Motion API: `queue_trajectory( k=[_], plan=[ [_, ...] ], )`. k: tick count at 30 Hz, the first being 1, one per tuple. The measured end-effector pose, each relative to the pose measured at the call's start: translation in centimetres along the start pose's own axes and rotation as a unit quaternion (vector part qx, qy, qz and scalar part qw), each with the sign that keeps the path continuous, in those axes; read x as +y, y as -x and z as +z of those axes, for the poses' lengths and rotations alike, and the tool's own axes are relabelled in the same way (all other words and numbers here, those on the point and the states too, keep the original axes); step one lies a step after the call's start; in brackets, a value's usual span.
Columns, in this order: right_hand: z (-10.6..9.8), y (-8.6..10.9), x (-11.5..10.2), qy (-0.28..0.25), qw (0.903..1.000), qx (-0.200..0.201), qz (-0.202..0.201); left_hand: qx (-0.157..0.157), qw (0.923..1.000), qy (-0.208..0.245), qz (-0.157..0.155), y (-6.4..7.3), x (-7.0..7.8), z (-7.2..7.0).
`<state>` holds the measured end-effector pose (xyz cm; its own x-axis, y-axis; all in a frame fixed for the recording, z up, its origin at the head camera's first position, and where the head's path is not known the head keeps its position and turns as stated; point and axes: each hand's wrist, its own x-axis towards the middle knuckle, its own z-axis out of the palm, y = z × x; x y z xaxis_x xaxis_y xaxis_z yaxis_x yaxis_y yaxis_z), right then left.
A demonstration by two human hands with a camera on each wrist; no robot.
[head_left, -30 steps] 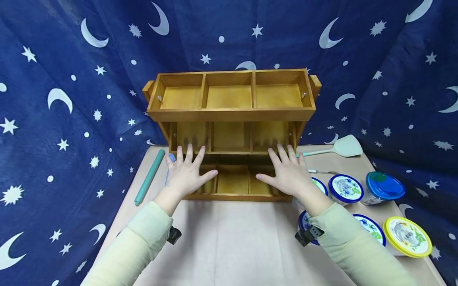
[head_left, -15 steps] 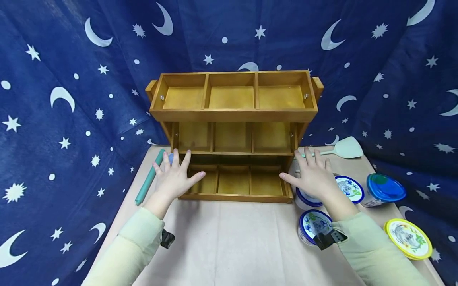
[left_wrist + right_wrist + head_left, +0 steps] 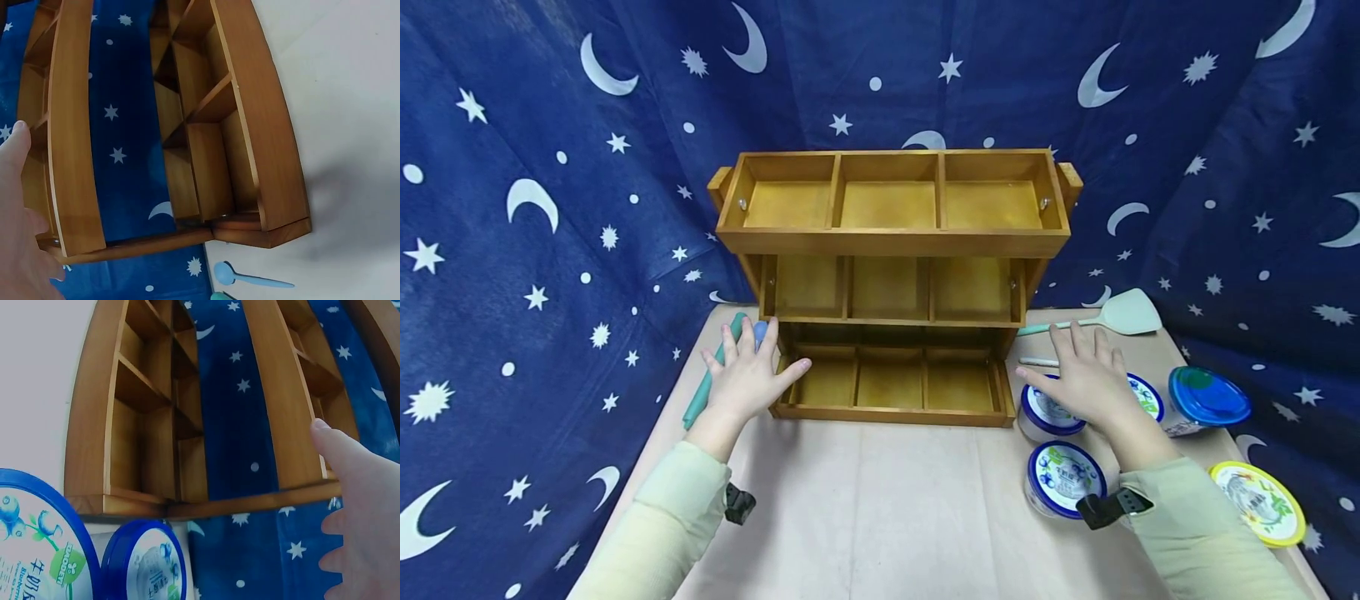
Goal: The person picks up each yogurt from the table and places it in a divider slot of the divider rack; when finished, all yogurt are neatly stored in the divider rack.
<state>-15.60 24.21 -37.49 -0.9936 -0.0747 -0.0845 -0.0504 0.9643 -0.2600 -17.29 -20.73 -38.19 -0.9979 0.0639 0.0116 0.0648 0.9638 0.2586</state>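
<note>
A three-tier wooden organizer [image 3: 891, 243] with divided compartments stands in the middle of the table. My left hand [image 3: 747, 379] hovers by its lower left side, fingers spread, holding nothing. Under that hand lie a teal rod [image 3: 702, 396] and a blue spoon [image 3: 224, 273], both partly hidden in the head view. My right hand [image 3: 1093, 383], also spread and holding nothing, is over the blue-rimmed tubs to the organizer's right. One tub [image 3: 1051, 414] sits partly beneath it, and another tub [image 3: 1066, 479] stands nearer. Whether the right hand touches a lid cannot be told.
A pale green spatula [image 3: 1129, 312] lies at the back right, with a white handle [image 3: 1037, 362] in front of it. Farther right are a blue-lidded tub [image 3: 1210, 396] and a yellow-lidded tub [image 3: 1258, 504]. A dark blue star-patterned cloth [image 3: 880, 83] hangs behind the table.
Both hands have moved apart, from in front of the organizer outward to its two sides, staying spread. The organizer and tubs stay in place; the view has shifted slightly.
</note>
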Motion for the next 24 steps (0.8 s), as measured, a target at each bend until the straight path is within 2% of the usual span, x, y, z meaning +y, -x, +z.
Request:
queue_trajectory(
  k=[6, 11, 17, 24],
  plan=[
    [0.4, 0.1, 1.5, -0.026, 0.9994, -0.015, 0.017, -0.006, 0.9997, 0.021, -0.006, -0.2, -0.7, 0.3],
    [1.4, -0.1, 3.1, -0.022, 0.9991, -0.025, 0.028, -0.022, 0.9988, 0.043, -0.003, -0.5, -2.0, 1.0],
    [2.4, -0.1, 4.5, -0.022, 0.9990, -0.026, 0.030, -0.027, 0.9982, 0.053, 0.010, -0.6, -3.3, 2.3],
    [3.0, 0.0, 5.3, -0.028, 0.9991, -0.027, 0.016, -0.037, 0.9967, 0.072, 0.006, -0.5, -4.5, 3.6]
  ],
)
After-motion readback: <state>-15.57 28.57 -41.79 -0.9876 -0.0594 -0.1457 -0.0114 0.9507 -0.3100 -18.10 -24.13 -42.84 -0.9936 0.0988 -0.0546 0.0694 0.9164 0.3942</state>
